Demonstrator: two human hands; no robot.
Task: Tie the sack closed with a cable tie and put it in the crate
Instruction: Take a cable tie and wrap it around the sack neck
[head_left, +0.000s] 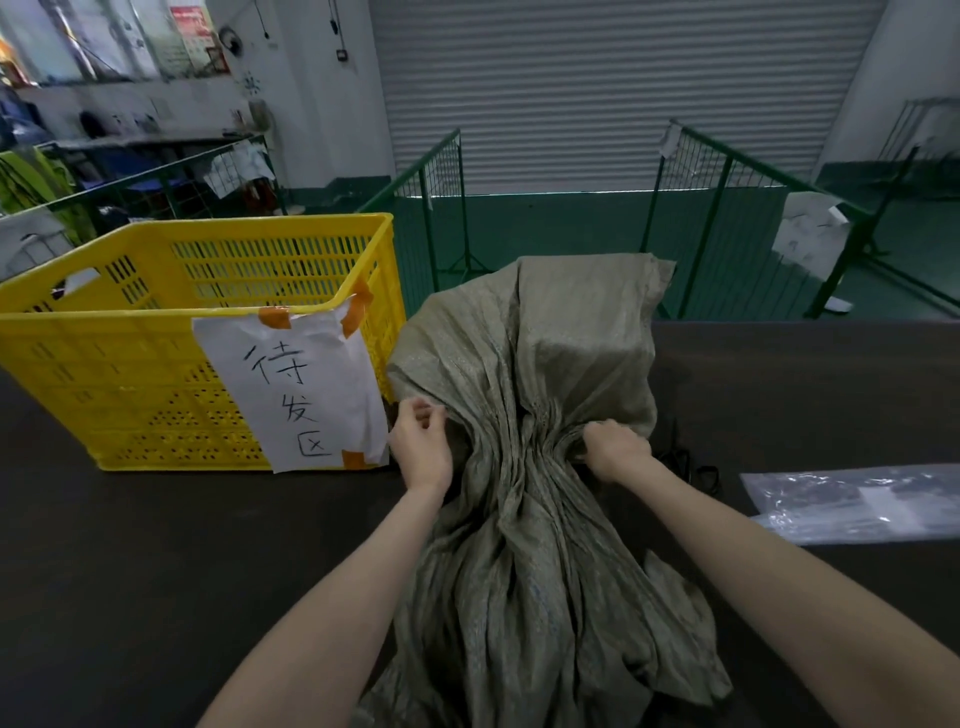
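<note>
A grey-green woven sack (540, 364) lies on the dark table, its filled end away from me and its loose mouth spreading toward me. The fabric is bunched into pleats at the neck (530, 447). My right hand (618, 449) clutches the gathered neck on its right side. My left hand (421, 441) pinches the fabric edge on the left side of the neck. A yellow slatted crate (130, 322) stands on the table to the left of the sack, a white paper label taped to its near corner. Black cable ties (696, 467) lie just right of my right hand.
A clear plastic bag (852, 504) lies on the dark table (156, 545) at the right. Green wire fence panels (441, 208) stand behind the table's far edge, before a closed roller shutter. Shelves and clutter fill the far left.
</note>
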